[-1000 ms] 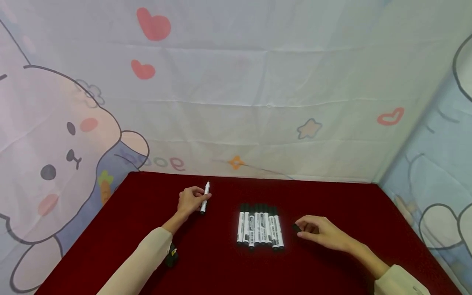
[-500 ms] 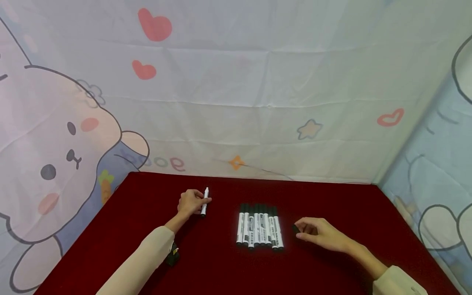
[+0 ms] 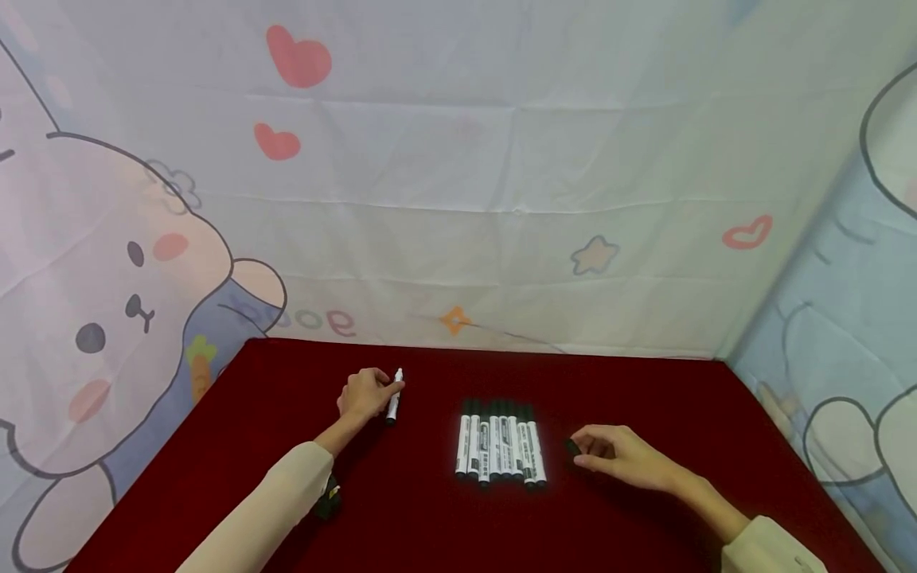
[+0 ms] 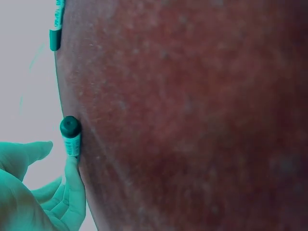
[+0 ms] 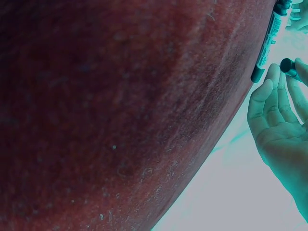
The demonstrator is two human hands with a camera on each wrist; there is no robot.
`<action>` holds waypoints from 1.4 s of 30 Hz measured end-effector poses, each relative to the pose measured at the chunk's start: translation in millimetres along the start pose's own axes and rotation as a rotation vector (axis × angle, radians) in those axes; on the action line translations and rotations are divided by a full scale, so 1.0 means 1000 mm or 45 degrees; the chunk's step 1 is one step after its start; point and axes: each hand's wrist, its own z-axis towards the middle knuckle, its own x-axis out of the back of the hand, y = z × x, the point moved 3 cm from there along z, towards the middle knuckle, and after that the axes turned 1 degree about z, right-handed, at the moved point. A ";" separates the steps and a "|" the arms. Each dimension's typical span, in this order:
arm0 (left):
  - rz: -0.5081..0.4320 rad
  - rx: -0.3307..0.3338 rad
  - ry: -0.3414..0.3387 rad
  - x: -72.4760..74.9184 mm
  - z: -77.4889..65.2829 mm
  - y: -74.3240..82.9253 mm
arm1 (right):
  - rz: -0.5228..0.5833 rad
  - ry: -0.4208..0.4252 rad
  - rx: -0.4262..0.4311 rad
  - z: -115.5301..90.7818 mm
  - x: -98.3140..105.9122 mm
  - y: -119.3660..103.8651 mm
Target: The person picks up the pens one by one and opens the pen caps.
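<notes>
An uncapped white marker (image 3: pixel 394 402) lies at the left, its pale tip pointing away. My left hand (image 3: pixel 362 391) is at it, the thumb overlapping it in the head view. In the left wrist view the thumb (image 4: pixel 38 150) stands off the marker (image 4: pixel 72 144), while a fingertip touches its barrel near the black end. To the right, my right hand (image 3: pixel 623 455) pinches a small black marker cap (image 3: pixel 572 447). The right wrist view shows the cap (image 5: pixel 288 66) between thumb and fingers. Between the hands is a row of several black-capped white markers (image 3: pixel 500 448), side by side.
A dark red cloth (image 3: pixel 444 525) covers the table. A pale printed curtain (image 3: pixel 430 159) closes off the back, and another panel (image 3: pixel 838 334) stands at the right. Beneath the left sleeve sits a dark object (image 3: pixel 328 501) with a yellow mark.
The uncapped marker has come down slightly toward me, then stays put. My left hand has since shifted a little away from me along it. The right hand keeps its pinch, nearly still.
</notes>
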 end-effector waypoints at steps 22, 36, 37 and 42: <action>-0.285 -0.079 -0.260 0.019 -0.040 0.030 | 0.016 -0.013 -0.012 0.002 0.004 0.005; -0.463 -0.089 -0.482 0.007 -0.064 0.054 | 0.046 -0.006 -0.013 0.001 0.010 0.007; -0.467 -0.098 -0.488 0.006 -0.066 0.055 | 0.049 -0.008 -0.018 0.002 0.010 0.008; -0.468 -0.195 -0.537 0.000 -0.074 0.062 | 0.046 -0.019 -0.056 0.002 0.012 0.012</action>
